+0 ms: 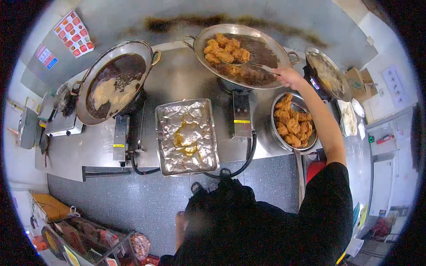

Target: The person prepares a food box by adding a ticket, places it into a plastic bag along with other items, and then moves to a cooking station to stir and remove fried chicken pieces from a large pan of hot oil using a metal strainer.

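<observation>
My right hand (289, 77) grips the handle of a metal skimmer (263, 67), which reaches into a large two-handled frying pan (239, 28) of dark oil. Browned fried chicken pieces (224, 48) are heaped at the skimmer's far end, above the oil. Below my right forearm stands a steel bowl (275, 133) filled with fried chicken (293, 124). My left hand (180, 217) hangs low beside my body; its fingers are too unclear to read. A foil-lined tray (186, 136) with yellowish oil puddles lies in front of me.
At the left, another two-handled pan (81, 113) holds dark oil and pale foam. A third pan (327, 73) of bubbling oil stands at the right, near a cardboard box (356, 83). Gas burner controls (242, 114) and black hoses (251, 156) run along the steel counter's front edge.
</observation>
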`<state>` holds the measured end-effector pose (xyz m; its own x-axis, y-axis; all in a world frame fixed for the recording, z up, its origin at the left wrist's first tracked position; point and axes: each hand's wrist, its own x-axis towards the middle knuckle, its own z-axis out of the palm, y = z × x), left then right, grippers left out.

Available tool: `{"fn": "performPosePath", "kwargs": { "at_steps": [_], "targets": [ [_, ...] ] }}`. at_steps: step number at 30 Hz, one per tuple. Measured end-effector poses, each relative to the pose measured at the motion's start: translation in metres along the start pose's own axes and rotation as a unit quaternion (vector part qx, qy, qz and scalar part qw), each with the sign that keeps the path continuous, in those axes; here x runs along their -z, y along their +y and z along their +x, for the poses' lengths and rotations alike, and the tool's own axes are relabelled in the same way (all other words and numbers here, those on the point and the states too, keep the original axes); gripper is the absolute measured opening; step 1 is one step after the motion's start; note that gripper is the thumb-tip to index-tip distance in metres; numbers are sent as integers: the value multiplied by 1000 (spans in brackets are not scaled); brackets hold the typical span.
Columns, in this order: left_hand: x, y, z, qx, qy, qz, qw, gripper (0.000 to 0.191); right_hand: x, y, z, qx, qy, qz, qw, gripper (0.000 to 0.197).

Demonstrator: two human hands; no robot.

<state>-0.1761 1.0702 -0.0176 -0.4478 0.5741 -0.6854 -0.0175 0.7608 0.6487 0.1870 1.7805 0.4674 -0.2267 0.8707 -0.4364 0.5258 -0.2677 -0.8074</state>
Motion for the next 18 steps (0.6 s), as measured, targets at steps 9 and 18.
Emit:
{"fn": "performPosePath", "kwargs": {
  "at_steps": [9,18],
  "targets": [
    [50,20,22,-39,-55,-26,997,12,17,15,-56,-32,47,24,998,26],
    [62,-15,54,10,-102,-69,992,15,56,52,-130,-45,122,44,991,28]
  ]
}}
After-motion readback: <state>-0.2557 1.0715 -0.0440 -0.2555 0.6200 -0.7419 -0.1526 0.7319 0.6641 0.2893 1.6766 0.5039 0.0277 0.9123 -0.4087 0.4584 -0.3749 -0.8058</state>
